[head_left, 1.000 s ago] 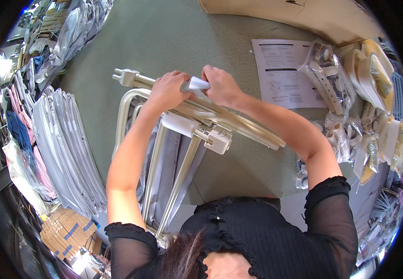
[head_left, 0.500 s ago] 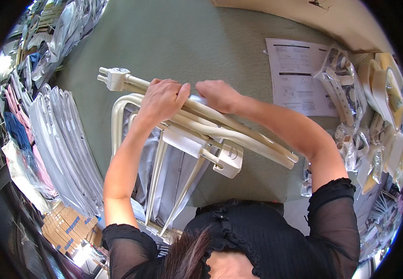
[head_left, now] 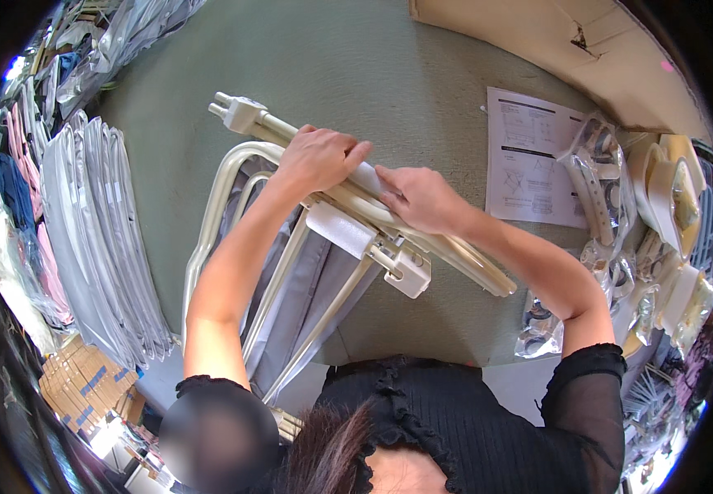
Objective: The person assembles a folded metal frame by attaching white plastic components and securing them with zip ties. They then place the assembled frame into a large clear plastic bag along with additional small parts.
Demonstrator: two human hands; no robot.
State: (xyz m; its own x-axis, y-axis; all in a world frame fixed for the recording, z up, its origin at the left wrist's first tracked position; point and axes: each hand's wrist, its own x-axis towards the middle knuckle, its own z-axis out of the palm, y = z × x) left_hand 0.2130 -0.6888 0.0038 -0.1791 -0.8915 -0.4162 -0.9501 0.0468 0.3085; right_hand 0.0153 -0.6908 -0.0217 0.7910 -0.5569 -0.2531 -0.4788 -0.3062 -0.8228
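A folded frame of cream metal tubes (head_left: pixel 218 202) lies in front of me, with grey fabric (head_left: pixel 311 284) hanging between its legs. My left hand (head_left: pixel 317 160) is wrapped over the upper tubes, near the end that carries a cream plastic connector (head_left: pixel 243 114). Farther right along the same tubes, my right hand (head_left: pixel 422 198) is closed on them, its fingertips partly hidden. A bit of white foam wrap (head_left: pixel 366 175) shows between both hands. Below them sit another white foam sleeve (head_left: pixel 342 230) and a cream plastic block (head_left: pixel 410 274).
Grey folded fabric pieces (head_left: pixel 101 239) stand in a stack at left. On the right lie printed sheets (head_left: pixel 529 156), bagged parts (head_left: pixel 599 177) and cream plastic pieces (head_left: pixel 661 189). A cardboard box (head_left: pixel 538 37) borders the far right of the green-grey table (head_left: pixel 307 58).
The tubes' connector end has shifted right and up in view, along with my left hand. My right hand has moved right and down and now grips the tubes.
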